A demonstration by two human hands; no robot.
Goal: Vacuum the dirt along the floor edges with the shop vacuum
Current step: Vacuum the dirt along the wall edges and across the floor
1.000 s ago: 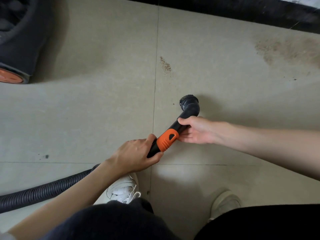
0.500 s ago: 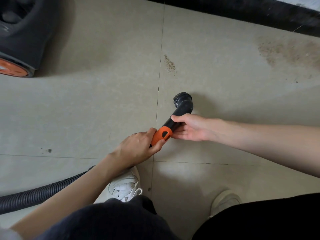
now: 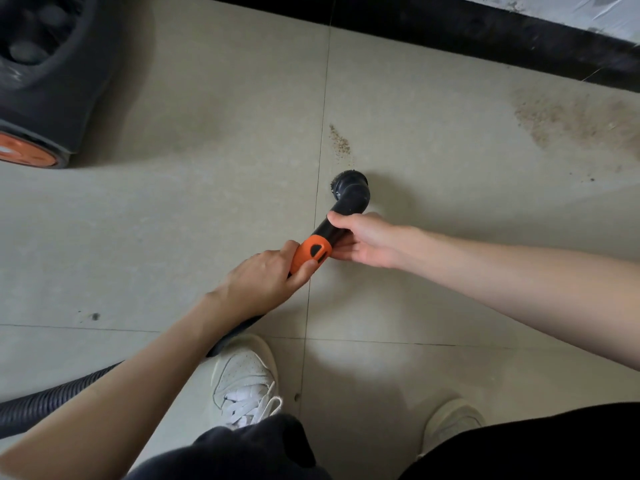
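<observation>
Both hands on the vacuum nozzle

The shop vacuum (image 3: 45, 81) sits far left. The hose (image 3: 41, 407) runs to the left hand (image 3: 263, 282), fingers wrapped round the orange collar (image 3: 310, 252). The right hand (image 3: 367, 240) grips the black nozzle (image 3: 349, 195), whose brush end is just below a small dirt pile (image 3: 340, 143). More dirt (image 3: 571, 123) lies by the dark wall edge (image 3: 485, 32)

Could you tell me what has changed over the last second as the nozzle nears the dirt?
The nozzle has moved forward along the floor, closing most of the gap to the small dirt streak without reaching it. Both hands went with it: the left hand still grips the orange collar, the right hand the black tube. The big dirt patch is untouched.
</observation>
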